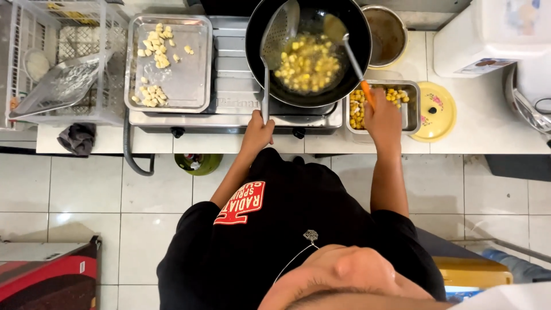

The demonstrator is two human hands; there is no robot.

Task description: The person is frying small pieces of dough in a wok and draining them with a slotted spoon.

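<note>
Head view is showing a black wok [350, 74] sitting on the stove [229, 86] near the counter's front edge, with yellow pieces [307, 64] frying in hot oil. The left hand [258, 131] is wrapping tight around the handle of a metal strainer [279, 31], which is running long from the front edge up into the wok. The right hand [383, 117] is gripping an orange-handled ladle [338, 31], which is leaning up and left into the oil. I am thinking oil could be splashing out if the stirring gets rough. A tray of raw pieces [189, 86] is sitting at the stove's left end.
</note>
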